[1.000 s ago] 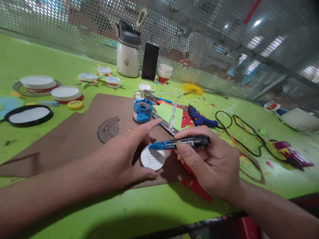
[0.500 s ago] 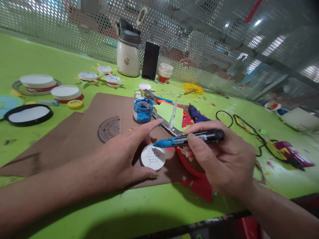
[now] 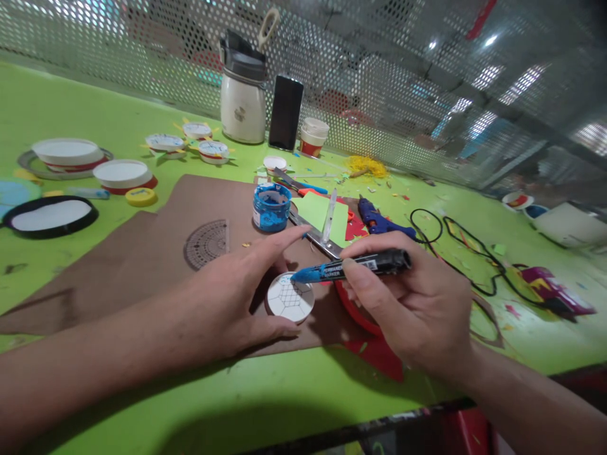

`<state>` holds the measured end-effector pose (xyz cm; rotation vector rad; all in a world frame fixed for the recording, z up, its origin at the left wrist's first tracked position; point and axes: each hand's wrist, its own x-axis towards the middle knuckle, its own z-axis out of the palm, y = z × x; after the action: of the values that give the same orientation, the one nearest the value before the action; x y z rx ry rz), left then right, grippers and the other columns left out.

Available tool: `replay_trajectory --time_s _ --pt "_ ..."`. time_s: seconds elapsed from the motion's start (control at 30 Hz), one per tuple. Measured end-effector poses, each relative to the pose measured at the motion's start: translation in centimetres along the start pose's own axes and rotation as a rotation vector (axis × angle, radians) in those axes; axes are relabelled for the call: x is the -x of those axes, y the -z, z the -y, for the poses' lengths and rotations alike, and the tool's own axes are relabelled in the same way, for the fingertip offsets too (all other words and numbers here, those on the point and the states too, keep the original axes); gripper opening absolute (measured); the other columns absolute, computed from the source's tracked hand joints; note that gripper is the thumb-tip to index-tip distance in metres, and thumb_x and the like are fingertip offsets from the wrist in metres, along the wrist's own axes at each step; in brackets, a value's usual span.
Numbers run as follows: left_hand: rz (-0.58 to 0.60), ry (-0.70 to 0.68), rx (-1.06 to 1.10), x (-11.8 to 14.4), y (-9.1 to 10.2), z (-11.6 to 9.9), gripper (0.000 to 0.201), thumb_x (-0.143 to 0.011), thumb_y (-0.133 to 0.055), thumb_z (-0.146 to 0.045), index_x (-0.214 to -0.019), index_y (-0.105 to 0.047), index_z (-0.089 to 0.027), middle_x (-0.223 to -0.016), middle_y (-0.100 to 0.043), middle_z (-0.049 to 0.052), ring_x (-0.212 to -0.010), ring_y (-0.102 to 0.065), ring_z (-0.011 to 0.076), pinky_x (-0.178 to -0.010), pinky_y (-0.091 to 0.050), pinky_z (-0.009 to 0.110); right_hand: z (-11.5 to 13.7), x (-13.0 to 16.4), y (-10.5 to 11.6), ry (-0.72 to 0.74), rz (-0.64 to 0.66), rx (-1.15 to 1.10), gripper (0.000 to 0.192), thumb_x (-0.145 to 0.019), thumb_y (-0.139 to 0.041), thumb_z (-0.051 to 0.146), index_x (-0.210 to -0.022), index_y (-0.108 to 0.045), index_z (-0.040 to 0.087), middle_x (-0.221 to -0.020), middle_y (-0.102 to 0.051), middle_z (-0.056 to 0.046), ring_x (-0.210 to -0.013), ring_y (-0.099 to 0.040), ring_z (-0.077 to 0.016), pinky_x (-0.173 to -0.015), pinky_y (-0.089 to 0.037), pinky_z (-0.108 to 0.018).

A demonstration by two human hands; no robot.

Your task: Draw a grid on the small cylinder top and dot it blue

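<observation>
In my right hand point(image 3: 412, 297) is a black permanent marker point(image 3: 374, 264) smeared with blue paint, its tip on or just over a small round white paper disc point(image 3: 289, 308). A turtle-shell-like grid of black lines covers the disc, with faint blue marks near its upper edge. My left hand point(image 3: 237, 291) steadies the disc, thumb at the front and fingers at the back, index finger stretched out. The disc rests on brown cardboard point(image 3: 156, 272). An open jar of blue paint point(image 3: 272, 208) stands behind, and a protractor point(image 3: 206, 243) lies left of it.
Scissors point(image 3: 315, 237), a utility knife point(image 3: 287, 178), a glue gun point(image 3: 379, 218) and a red tape ring point(image 3: 355, 309) lie near my right hand. Behind stand a white bottle point(image 3: 243, 104), a phone point(image 3: 285, 114) and paper cups point(image 3: 313, 136). Decorated paper discs point(image 3: 213, 151) sit at left.
My right hand and the marker have shifted a little left, the tip lying further over the disc. My left hand and the disc keep nearly the same place.
</observation>
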<state>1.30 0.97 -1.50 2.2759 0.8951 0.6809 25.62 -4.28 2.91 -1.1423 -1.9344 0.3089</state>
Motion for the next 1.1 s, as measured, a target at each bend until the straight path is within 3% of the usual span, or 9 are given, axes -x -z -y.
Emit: replay_trajectory --time_s 0.37,0.63,0.83,1.1 --pt "-0.017 -0.004 -0.006 -0.10 -0.30 0.01 0.102 -0.082 -0.085 -0.031 -0.169 -0.032 -0.033 -0.112 -0.075 0.002 -0.097 -0.073 0.0251 -0.081 -0.054 0.031 -0.06 0.04 0.01 -0.018 0.014 -0.049 0.007 -0.100 -0.076 0.027 -0.105 -0.071 0.025 -0.073 -0.074 0.005 -0.052 -0.066 -0.0097 -0.048 -0.050 -0.020" --pt "-0.012 -0.010 -0.006 0.03 -0.27 0.11 0.101 -0.084 -0.084 -0.030 -0.170 -0.030 -0.035 -0.113 -0.075 0.001 -0.098 -0.073 0.0245 -0.082 -0.054 0.031 -0.02 0.11 -0.11 -0.006 -0.102 -0.079 0.007 -0.098 -0.076 0.023 -0.103 -0.071 0.026 -0.080 -0.077 0.003 -0.057 -0.069 -0.0119 -0.048 -0.052 -0.023" --pt "-0.033 -0.019 -0.001 0.01 -0.37 0.28 0.099 -0.083 -0.083 -0.032 -0.169 -0.033 -0.034 -0.111 -0.075 0.001 -0.100 -0.073 0.0254 -0.085 -0.055 0.032 -0.18 -0.14 0.06 -0.015 0.011 -0.023 0.008 -0.099 -0.077 0.027 -0.104 -0.072 0.025 -0.073 -0.075 0.005 -0.054 -0.068 -0.0113 -0.049 -0.052 -0.022" --pt "0.012 0.025 -0.005 0.03 0.01 -0.19 0.100 -0.085 -0.083 -0.031 -0.170 -0.030 -0.035 -0.114 -0.076 0.003 -0.094 -0.072 0.0245 -0.079 -0.054 0.031 0.01 -0.02 -0.39 -0.029 -0.175 -0.103 0.003 -0.099 -0.075 0.025 -0.100 -0.073 0.025 -0.079 -0.075 0.003 -0.052 -0.063 -0.0106 -0.046 -0.049 -0.024"
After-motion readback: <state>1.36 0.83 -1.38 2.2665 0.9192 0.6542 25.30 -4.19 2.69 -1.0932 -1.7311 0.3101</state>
